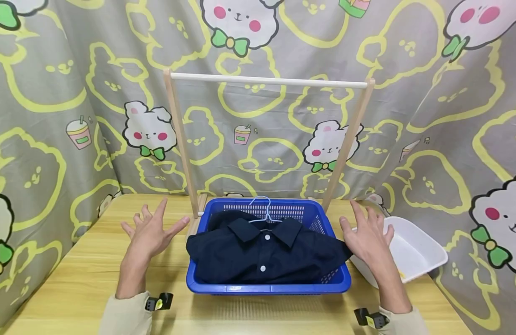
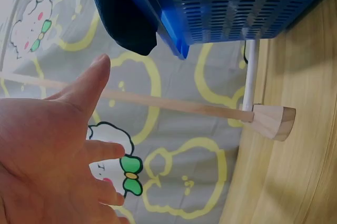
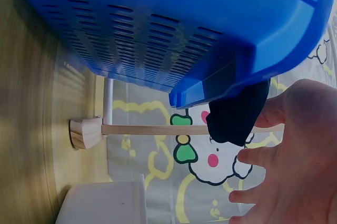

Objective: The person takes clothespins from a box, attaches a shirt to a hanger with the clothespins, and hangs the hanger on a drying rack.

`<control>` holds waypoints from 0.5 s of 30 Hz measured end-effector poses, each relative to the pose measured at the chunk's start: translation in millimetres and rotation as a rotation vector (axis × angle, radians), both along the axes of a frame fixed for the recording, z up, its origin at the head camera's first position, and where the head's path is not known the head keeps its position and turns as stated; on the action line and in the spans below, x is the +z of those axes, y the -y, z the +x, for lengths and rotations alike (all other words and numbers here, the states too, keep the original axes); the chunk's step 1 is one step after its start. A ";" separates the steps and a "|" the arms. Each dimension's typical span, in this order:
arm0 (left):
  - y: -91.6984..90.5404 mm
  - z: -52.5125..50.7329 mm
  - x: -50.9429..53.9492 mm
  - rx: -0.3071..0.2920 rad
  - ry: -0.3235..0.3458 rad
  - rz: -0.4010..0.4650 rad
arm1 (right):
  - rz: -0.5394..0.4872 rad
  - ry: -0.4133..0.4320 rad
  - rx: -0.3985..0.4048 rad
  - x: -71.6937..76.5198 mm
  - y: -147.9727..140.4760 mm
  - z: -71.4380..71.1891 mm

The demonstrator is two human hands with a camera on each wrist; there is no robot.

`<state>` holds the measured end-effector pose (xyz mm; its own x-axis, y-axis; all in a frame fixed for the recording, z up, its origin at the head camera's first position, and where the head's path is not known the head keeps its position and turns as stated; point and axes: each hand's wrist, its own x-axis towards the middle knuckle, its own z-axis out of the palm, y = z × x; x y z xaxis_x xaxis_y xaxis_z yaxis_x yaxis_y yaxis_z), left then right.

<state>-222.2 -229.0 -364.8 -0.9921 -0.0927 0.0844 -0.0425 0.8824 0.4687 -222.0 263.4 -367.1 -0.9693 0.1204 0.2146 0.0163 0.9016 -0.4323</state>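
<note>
Shirt (image 1: 237,255) in basket (image 1: 270,289), fingers (image 1: 160,211) spread, contact unclear

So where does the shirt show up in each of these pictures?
Head: the shirt lies low, near the centre, in the basket, its sleeves over the sides.
Left wrist: only one sleeve shows, at the top, left of centre.
Right wrist: only the other sleeve shows, right of centre.
Shared landmark: the blue basket, visible in all three.
</note>
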 end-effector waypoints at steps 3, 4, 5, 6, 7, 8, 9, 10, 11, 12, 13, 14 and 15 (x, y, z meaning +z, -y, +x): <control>-1.9 0.3 0.5 -0.009 0.002 -0.003 | -0.006 0.009 0.002 0.9 1.6 0.5; -2.9 0.6 0.9 -0.014 0.003 -0.005 | -0.010 0.015 0.004 1.3 2.2 0.6; -3.8 0.9 1.6 -0.019 0.003 -0.007 | -0.015 0.020 0.007 1.7 3.0 0.7; -5.3 1.4 2.3 -0.024 0.003 -0.008 | -0.019 0.028 0.010 2.1 3.7 0.9; -6.9 2.2 3.0 -0.028 0.002 -0.008 | -0.023 0.034 0.014 2.5 4.8 1.2; -8.6 2.9 3.8 -0.034 0.001 -0.007 | -0.027 0.039 0.019 2.8 5.9 1.5; -10.5 3.7 4.6 -0.039 -0.003 -0.006 | -0.032 0.043 0.025 3.0 7.0 2.0; -12.6 4.5 5.5 -0.044 -0.005 -0.005 | -0.034 0.045 0.030 3.4 8.3 2.4; -14.7 5.2 6.3 -0.049 -0.008 -0.003 | -0.035 0.045 0.034 3.7 9.9 2.9; -17.1 5.9 7.2 -0.054 -0.009 0.001 | -0.036 0.045 0.038 3.9 11.5 3.4; -19.0 6.3 8.0 -0.060 -0.010 0.004 | -0.039 0.044 0.042 4.2 13.3 3.9; -21.0 6.8 8.7 -0.066 -0.010 0.006 | -0.042 0.044 0.047 4.4 15.1 4.4; -23.2 7.3 9.4 -0.071 -0.007 0.011 | -0.044 0.043 0.052 4.5 17.2 5.0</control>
